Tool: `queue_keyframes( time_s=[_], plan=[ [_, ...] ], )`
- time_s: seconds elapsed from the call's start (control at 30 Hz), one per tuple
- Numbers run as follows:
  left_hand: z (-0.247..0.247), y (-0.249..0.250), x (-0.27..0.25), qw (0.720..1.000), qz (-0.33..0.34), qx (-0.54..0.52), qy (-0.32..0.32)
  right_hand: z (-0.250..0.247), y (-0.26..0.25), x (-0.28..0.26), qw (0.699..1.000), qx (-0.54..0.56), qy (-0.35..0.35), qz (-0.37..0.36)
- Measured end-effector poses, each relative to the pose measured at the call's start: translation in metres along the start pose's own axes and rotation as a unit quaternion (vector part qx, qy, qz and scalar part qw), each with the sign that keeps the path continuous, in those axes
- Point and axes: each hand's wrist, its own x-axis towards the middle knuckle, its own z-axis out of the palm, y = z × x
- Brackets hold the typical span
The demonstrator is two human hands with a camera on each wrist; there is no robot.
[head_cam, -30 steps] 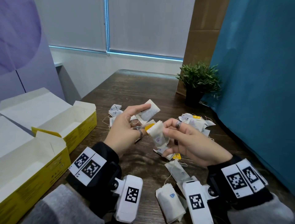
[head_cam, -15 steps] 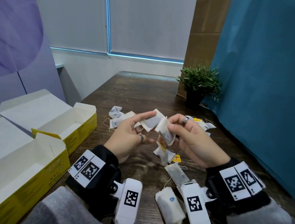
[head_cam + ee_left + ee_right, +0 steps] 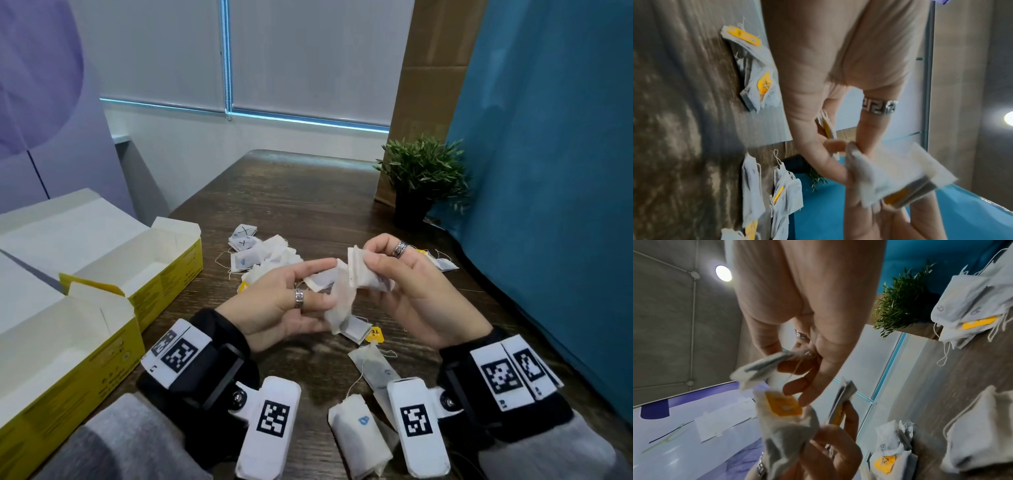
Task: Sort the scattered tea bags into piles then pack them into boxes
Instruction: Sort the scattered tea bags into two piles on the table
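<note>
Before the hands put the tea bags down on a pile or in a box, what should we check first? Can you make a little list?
1. Right hand pinches a white paper tea bag: ok.
2. Left hand holds more tea bags: ok.
3. The two held bunches are fully apart: cannot tell.
4. Near yellow cardboard box open, nothing seen inside: ok.
5. Far yellow box open: ok.
6. All loose tea bags on the dark wooden table sorted: not ok.

Your head camera looks forward and down over the wooden table [image 3: 308, 205] from above both hands. Each wrist camera sits close behind its palm, facing along the fingers. All three share the potted plant [image 3: 423, 178] and scattered tea bags [image 3: 260, 255].
</note>
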Motion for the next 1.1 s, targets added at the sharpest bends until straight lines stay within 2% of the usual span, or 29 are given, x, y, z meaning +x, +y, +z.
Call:
queue_keyframes(
  time_s=[0.27, 0.43, 0.6, 0.7, 0.77, 0.83, 0.87, 0.9, 0.93, 1.0, 1.03, 1.07, 1.1],
  plan=[
    [0.006, 0.004, -0.001, 0.984, 0.110, 0.099, 0.095, -0.008, 0.002, 0.000, 0.997, -0.071, 0.018, 0.013],
    [0.005, 0.007, -0.003, 0.971, 0.145, 0.139, 0.134, -0.013, 0.000, -0.003, 0.990, -0.138, -0.011, 0.030],
    [0.008, 0.009, -0.003, 0.964, 0.162, 0.160, 0.139, -0.012, -0.003, -0.004, 0.946, -0.315, -0.069, 0.037],
    [0.001, 0.010, 0.001, 0.962, 0.156, 0.151, 0.167, -0.026, -0.006, 0.006, 0.927, -0.372, -0.011, 0.039],
    [-0.004, 0.011, 0.004, 0.963, 0.148, 0.134, 0.184, -0.051, -0.009, 0.019, 0.929, -0.361, 0.072, 0.040],
    [-0.007, 0.012, 0.006, 0.960, 0.151, 0.137, 0.194, -0.082, -0.014, 0.033, 0.931, -0.321, 0.157, 0.073],
    [-0.008, 0.012, 0.006, 0.958, 0.152, 0.143, 0.196, -0.098, -0.014, 0.040, 0.922, -0.325, 0.185, 0.098],
    [-0.009, 0.012, 0.006, 0.956, 0.153, 0.152, 0.197, -0.112, -0.014, 0.046, 0.902, -0.359, 0.203, 0.126],
    [-0.010, 0.011, 0.006, 0.955, 0.152, 0.161, 0.200, -0.126, -0.013, 0.050, 0.869, -0.421, 0.211, 0.154],
    [-0.013, 0.010, 0.006, 0.954, 0.144, 0.172, 0.200, -0.143, -0.014, 0.055, 0.760, -0.580, 0.204, 0.211],
    [-0.015, 0.009, 0.006, 0.955, 0.140, 0.173, 0.198, -0.147, -0.013, 0.056, 0.697, -0.651, 0.198, 0.228],
    [-0.015, 0.010, 0.007, 0.955, 0.137, 0.174, 0.197, -0.146, -0.012, 0.057, 0.647, -0.700, 0.198, 0.230],
    [-0.016, 0.011, 0.006, 0.955, 0.134, 0.175, 0.196, -0.140, -0.012, 0.057, 0.624, -0.727, 0.193, 0.214]
  ],
)
